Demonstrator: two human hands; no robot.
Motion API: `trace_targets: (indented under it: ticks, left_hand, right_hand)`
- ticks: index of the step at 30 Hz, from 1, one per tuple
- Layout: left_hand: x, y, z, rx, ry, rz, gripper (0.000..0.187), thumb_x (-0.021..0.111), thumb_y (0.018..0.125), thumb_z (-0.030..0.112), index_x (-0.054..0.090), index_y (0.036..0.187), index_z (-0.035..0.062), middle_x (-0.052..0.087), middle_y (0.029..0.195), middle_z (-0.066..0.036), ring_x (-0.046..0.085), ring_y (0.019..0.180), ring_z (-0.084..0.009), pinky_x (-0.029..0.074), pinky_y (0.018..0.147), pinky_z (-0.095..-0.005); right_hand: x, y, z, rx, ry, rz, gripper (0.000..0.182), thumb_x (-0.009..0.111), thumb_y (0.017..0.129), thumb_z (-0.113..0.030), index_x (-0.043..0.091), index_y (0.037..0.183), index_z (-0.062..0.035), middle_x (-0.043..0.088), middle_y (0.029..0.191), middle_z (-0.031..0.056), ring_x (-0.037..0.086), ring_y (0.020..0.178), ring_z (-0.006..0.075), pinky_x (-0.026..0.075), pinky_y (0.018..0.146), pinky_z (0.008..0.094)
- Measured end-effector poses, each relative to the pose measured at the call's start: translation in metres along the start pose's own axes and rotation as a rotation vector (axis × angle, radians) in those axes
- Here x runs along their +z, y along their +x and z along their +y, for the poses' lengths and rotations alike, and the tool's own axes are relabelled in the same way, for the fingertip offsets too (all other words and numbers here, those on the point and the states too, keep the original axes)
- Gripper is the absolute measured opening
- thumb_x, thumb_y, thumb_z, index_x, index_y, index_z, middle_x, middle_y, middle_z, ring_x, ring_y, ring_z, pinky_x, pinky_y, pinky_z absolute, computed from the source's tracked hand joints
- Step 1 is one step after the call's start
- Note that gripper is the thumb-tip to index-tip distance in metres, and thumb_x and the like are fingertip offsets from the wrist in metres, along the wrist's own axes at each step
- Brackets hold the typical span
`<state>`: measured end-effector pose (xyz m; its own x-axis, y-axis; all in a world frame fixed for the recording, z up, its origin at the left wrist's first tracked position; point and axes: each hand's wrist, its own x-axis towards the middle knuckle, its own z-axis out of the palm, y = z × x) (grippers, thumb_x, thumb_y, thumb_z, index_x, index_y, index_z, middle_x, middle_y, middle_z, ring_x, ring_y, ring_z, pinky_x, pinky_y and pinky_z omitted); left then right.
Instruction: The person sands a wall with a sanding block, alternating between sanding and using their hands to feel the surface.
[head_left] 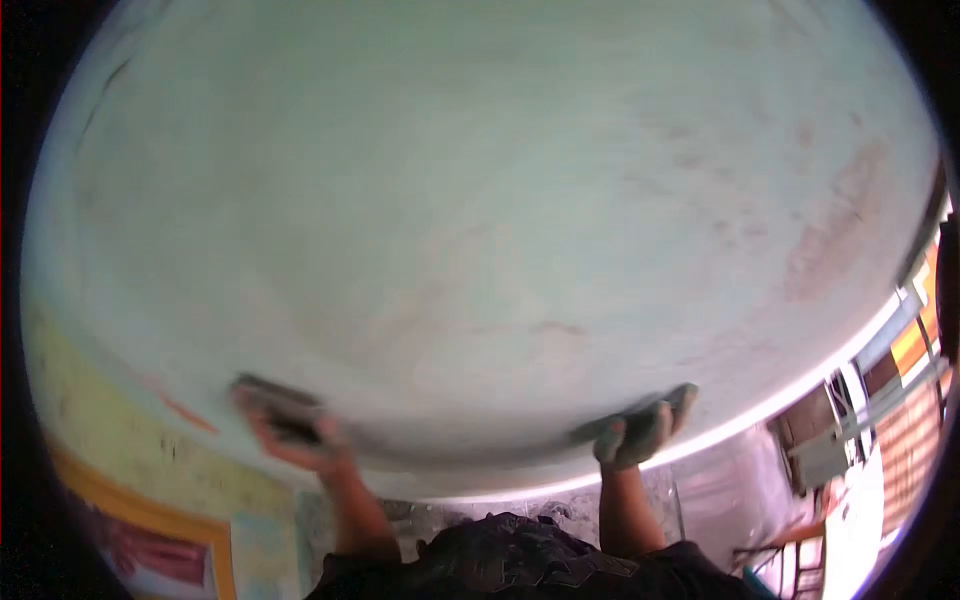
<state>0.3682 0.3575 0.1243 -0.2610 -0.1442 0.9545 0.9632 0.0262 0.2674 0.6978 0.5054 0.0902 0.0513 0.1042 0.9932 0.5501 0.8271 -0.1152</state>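
A pale greenish-white surface (pixel 450 220) with brownish smudges fills most of the view. At its lower left edge my left hand (pixel 290 430), blurred by motion, is closed on a dark flat block (pixel 280 393) held against the surface. Toward the lower right, my right hand (pixel 640 437) has its fingers wrapped round a dark grey, flat object (pixel 605 420) that also lies against the surface. Its fingers look coated in grey. The exact shape of both held objects is smeared.
A yellow-green wall (pixel 130 420) with an orange frame (pixel 150 508) and a reddish curtain stands at the lower left. Furniture (pixel 800 550), pipes and a shuttered area (pixel 912 440) are at the right. Plastic-like sheeting (pixel 735 485) lies below the surface's edge.
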Motion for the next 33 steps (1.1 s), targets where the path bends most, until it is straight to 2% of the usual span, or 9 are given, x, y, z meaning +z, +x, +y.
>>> trace_targets:
  ticks: [2, 8, 11, 16, 21, 25, 28, 30, 33]
  left_hand:
    - [0.005, 0.033, 0.017, -0.121, -0.044, 0.039, 0.081, 0.056, 0.088, 0.052, 0.023, 0.136, -0.0042, 0.029, 0.142, -0.026, 0.033, 0.131, -0.0413, 0.028, 0.107, -0.0501]
    - [0.011, -0.015, 0.029, 0.384, 0.103, -0.119, 0.072, 0.051, 0.093, 0.046, 0.025, 0.135, -0.0062, 0.032, 0.14, -0.028, 0.037, 0.128, -0.0395, 0.034, 0.104, -0.0492]
    - [0.011, 0.028, 0.034, -0.029, 0.065, 0.057, 0.066, 0.052, 0.094, 0.041, 0.028, 0.133, -0.0054, 0.033, 0.14, -0.027, 0.039, 0.126, -0.041, 0.034, 0.103, -0.0503]
    - [0.01, -0.048, 0.051, 0.366, -0.001, -0.182, 0.072, 0.058, 0.089, 0.045, 0.03, 0.133, -0.0043, 0.035, 0.138, -0.025, 0.039, 0.126, -0.0399, 0.035, 0.102, -0.0486]
    - [0.022, 0.002, 0.069, -0.009, 0.1, 0.036, 0.072, 0.058, 0.088, 0.044, 0.03, 0.132, -0.006, 0.036, 0.136, -0.025, 0.038, 0.126, -0.0377, 0.034, 0.103, -0.0499]
    - [0.02, -0.027, 0.069, 0.478, 0.151, -0.225, 0.071, 0.055, 0.09, 0.043, 0.029, 0.134, -0.0063, 0.036, 0.136, -0.024, 0.039, 0.126, -0.0383, 0.034, 0.102, -0.0492]
    - [0.026, -0.016, 0.078, 0.377, 0.037, -0.15, 0.072, 0.056, 0.089, 0.046, 0.03, 0.134, -0.004, 0.036, 0.136, -0.024, 0.037, 0.127, -0.0395, 0.032, 0.104, -0.0532]
    - [0.035, 0.01, 0.097, -0.074, 0.078, 0.033, 0.074, 0.058, 0.086, 0.05, 0.03, 0.133, -0.0005, 0.037, 0.135, -0.024, 0.038, 0.127, -0.0408, 0.027, 0.106, -0.058]
    - [0.036, -0.007, 0.1, 0.318, 0.076, -0.122, 0.081, 0.062, 0.083, 0.049, 0.026, 0.134, -0.0025, 0.037, 0.136, -0.025, 0.038, 0.126, -0.0408, 0.028, 0.106, -0.0567]
  right_hand:
    - [-0.003, 0.004, -0.002, -0.024, -0.071, -0.021, 0.055, 0.048, 0.088, -0.022, 0.034, 0.136, 0.0005, 0.026, 0.142, 0.033, 0.024, 0.136, 0.0433, 0.017, 0.111, 0.0539]
    - [0.001, -0.002, -0.001, 0.051, -0.047, 0.085, 0.054, 0.054, 0.086, -0.029, 0.039, 0.135, -0.0097, 0.037, 0.137, 0.0279, 0.029, 0.132, 0.043, 0.019, 0.109, 0.0567]
    - [0.0, 0.002, -0.002, 0.042, -0.044, 0.072, 0.052, 0.054, 0.086, -0.03, 0.042, 0.134, -0.0112, 0.039, 0.137, 0.0256, 0.032, 0.132, 0.0407, 0.018, 0.109, 0.0552]
    - [-0.011, -0.006, -0.004, 0.003, 0.051, 0.017, 0.055, 0.051, 0.09, -0.028, 0.035, 0.136, -0.0028, 0.034, 0.139, 0.03, 0.029, 0.133, 0.0432, 0.017, 0.11, 0.0556]
    - [-0.005, 0.005, -0.001, -0.013, -0.014, 0.014, 0.055, 0.05, 0.09, -0.023, 0.033, 0.138, -0.0023, 0.034, 0.14, 0.03, 0.028, 0.134, 0.0442, 0.021, 0.109, 0.0564]
    - [0.001, -0.005, -0.003, -0.007, 0.017, 0.044, 0.053, 0.049, 0.091, -0.024, 0.034, 0.137, -0.0026, 0.036, 0.138, 0.0297, 0.03, 0.133, 0.0432, 0.021, 0.109, 0.0573]
    - [-0.005, -0.006, 0.005, -0.005, 0.038, 0.048, 0.051, 0.048, 0.092, -0.025, 0.035, 0.136, -0.0037, 0.038, 0.136, 0.0285, 0.031, 0.132, 0.0425, 0.02, 0.109, 0.0574]
    - [-0.007, -0.003, 0.005, -0.006, 0.044, 0.024, 0.05, 0.048, 0.092, -0.025, 0.035, 0.136, -0.0039, 0.038, 0.136, 0.0282, 0.031, 0.132, 0.0425, 0.02, 0.109, 0.0575]
    - [-0.004, 0.0, 0.009, -0.027, 0.048, 0.039, 0.05, 0.048, 0.092, -0.025, 0.035, 0.136, -0.0045, 0.038, 0.137, 0.0279, 0.03, 0.132, 0.0426, 0.02, 0.109, 0.0578]
